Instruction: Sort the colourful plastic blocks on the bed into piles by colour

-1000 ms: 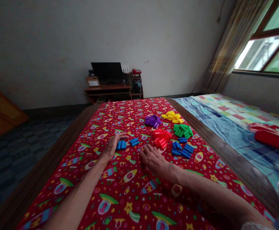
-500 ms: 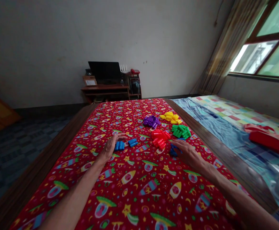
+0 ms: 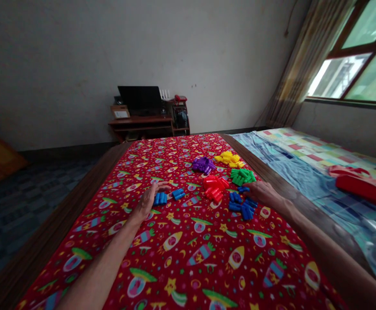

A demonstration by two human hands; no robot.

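My left hand [image 3: 149, 199] lies open on the red rocket-print cloth [image 3: 181, 258], fingers curved beside two small blue pegs [image 3: 160, 198], with another blue peg pair [image 3: 178, 194] just to their right. My right hand [image 3: 263, 192] rests at the right side of a blue peg pile [image 3: 241, 204], its fingers stretched toward one blue peg at the pile's far end. Further back lie piles of red pegs [image 3: 214, 186], green pegs [image 3: 241, 176], purple pegs [image 3: 202, 164] and yellow pegs [image 3: 229, 158].
The cloth covers a wooden-edged table [image 3: 62, 219]. A bed with a patchwork sheet [image 3: 317, 155] and a red item [image 3: 365, 189] lies to the right. A desk with a monitor [image 3: 141, 101] stands against the far wall; a curtained window [image 3: 352, 69] is at the right.
My right hand has swung from the cloth's middle rightward, over the blue pile, to that pile's far right side. My left hand has stayed by the two blue pegs.
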